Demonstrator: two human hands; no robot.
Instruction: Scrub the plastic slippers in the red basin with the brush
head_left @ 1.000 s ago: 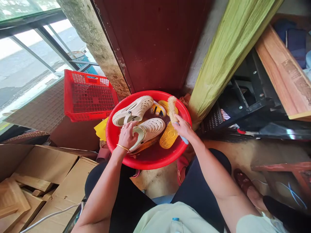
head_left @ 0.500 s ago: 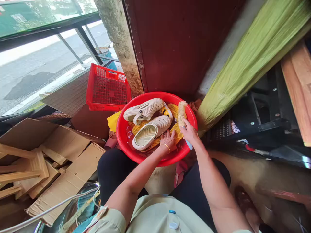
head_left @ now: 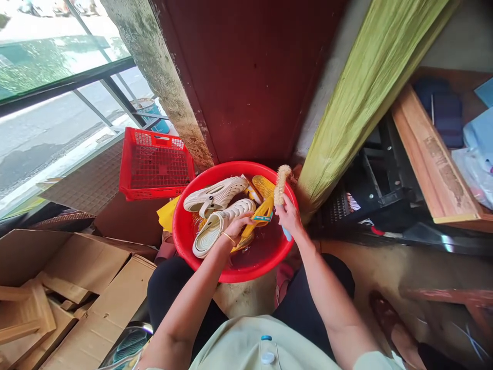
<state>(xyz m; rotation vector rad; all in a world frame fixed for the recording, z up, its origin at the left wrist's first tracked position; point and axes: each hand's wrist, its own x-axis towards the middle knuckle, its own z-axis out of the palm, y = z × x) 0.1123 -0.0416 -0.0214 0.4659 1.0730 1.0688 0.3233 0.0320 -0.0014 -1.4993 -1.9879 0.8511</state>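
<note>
Your left grip (head_left: 238, 226) reaches over the red tub (head_left: 265, 269), holding a yellow sandal (head_left: 265, 209). Your right grip (head_left: 288, 214) wraps around a brush (head_left: 282, 184), bristles pointing away.

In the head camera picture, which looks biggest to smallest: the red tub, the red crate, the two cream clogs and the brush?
1. Red tub
2. Red crate
3. Far clog and near clog: too alike to rank
4. Brush, partly hidden by fingers

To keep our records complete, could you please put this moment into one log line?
left hand: holding yellow sandal | right hand: holding bristled brush | red basin: pale clogs inside
</note>
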